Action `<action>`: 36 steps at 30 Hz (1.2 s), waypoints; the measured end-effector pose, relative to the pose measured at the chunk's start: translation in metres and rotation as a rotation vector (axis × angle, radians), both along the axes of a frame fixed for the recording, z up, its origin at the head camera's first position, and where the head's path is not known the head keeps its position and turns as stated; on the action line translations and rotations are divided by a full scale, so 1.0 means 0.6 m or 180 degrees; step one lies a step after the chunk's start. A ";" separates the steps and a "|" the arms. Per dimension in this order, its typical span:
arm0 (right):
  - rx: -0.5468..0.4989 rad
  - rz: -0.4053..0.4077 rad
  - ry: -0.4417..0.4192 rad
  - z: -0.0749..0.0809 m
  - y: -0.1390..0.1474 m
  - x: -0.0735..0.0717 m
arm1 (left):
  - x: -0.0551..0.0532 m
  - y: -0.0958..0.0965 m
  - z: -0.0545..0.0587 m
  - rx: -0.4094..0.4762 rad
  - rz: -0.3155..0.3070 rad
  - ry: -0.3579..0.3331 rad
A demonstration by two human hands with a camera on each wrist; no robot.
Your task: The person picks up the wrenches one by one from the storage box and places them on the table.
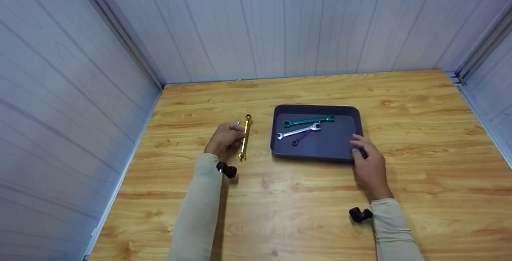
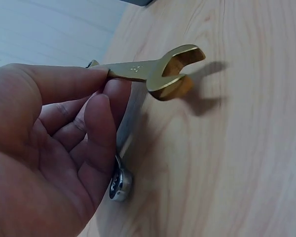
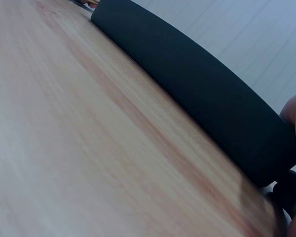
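Note:
In the head view, my left hand pinches a gold combination wrench between thumb and fingers, left of the tray. The left wrist view shows its open-end head just above the wood. Below the same hand is a silver wrench, its ring end showing and the rest mostly hidden by fingers. My right hand holds the dark grey tray at its front right corner, fingertips over the rim. Inside the tray lie a green wrench, a silver open-end wrench and a small purple wrench.
A wood-grain table lies under everything. Pale panel walls rise behind it and along both sides. The tray's dark side wall crosses the right wrist view.

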State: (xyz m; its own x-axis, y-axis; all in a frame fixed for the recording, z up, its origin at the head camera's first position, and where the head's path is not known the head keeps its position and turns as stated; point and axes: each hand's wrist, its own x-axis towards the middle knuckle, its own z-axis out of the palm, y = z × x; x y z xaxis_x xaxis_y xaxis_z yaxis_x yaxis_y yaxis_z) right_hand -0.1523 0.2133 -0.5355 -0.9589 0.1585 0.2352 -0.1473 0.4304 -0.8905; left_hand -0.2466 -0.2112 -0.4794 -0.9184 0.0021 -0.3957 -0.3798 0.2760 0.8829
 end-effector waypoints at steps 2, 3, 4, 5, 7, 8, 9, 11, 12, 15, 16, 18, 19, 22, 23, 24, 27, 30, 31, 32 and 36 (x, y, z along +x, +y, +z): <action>0.0025 0.0009 0.0020 -0.002 0.002 0.000 | -0.001 0.001 0.000 0.0004 -0.0023 -0.0011; 0.0036 0.0017 0.0030 -0.002 0.002 0.000 | -0.001 0.001 -0.001 0.0005 -0.0024 -0.0021; 0.0043 0.0028 0.0041 -0.001 0.003 -0.001 | -0.002 0.002 0.000 0.0002 -0.0025 -0.0026; 0.0055 0.0030 0.0049 -0.001 0.003 -0.001 | -0.003 0.003 0.001 -0.0009 -0.0023 -0.0022; 0.0072 0.0028 0.0072 0.001 0.004 -0.003 | -0.005 0.003 0.001 -0.0004 -0.0004 -0.0022; 0.0083 0.0024 0.0082 0.002 0.003 -0.004 | -0.006 0.002 0.001 0.0000 0.0012 -0.0020; 0.0085 0.0021 0.0092 0.002 0.003 -0.005 | -0.007 0.002 0.001 0.0003 0.0015 -0.0012; 0.0080 0.0005 0.0103 0.003 0.003 -0.006 | -0.009 0.003 0.001 -0.0002 0.0007 0.0025; 0.0076 -0.0007 0.0100 0.003 0.003 -0.006 | -0.009 0.003 0.000 0.0002 -0.0003 0.0038; 0.0054 -0.0037 0.0086 0.002 0.004 -0.005 | -0.011 0.004 -0.002 0.0008 -0.0019 0.0072; 0.0051 -0.0038 0.0079 0.001 0.004 -0.005 | -0.011 0.004 -0.003 0.0012 -0.0009 0.0072; 0.0048 -0.0035 0.0062 0.000 0.004 -0.004 | -0.010 0.004 -0.005 0.0035 0.0028 0.0048; 0.0043 -0.0030 0.0058 0.000 0.003 -0.003 | -0.009 0.004 -0.007 0.0066 0.0053 0.0025; 0.0046 -0.0018 0.0050 -0.002 0.003 -0.001 | -0.007 0.004 -0.009 0.0093 0.0088 -0.0012; 0.0045 -0.0022 0.0052 -0.002 0.004 0.001 | -0.007 0.004 -0.009 0.0077 0.0083 -0.0022; 0.0048 -0.0027 0.0060 -0.002 0.004 0.002 | -0.006 0.005 -0.009 0.0060 0.0065 -0.0030; 0.0062 -0.0038 0.0066 -0.003 0.005 0.005 | -0.004 0.004 -0.010 -0.0010 0.0010 -0.0061; 0.0077 -0.0062 0.0074 -0.003 0.005 0.004 | -0.003 0.004 -0.009 -0.0042 -0.0017 -0.0075; 0.0082 -0.0066 0.0064 -0.003 0.005 0.003 | -0.003 0.003 -0.009 -0.0056 -0.0012 -0.0069; 0.0086 -0.0065 0.0055 -0.003 0.005 0.002 | -0.003 0.003 -0.009 -0.0071 -0.0003 -0.0060; 0.0095 -0.0041 0.0050 -0.002 0.003 -0.001 | -0.004 0.001 -0.009 -0.0145 0.0021 -0.0022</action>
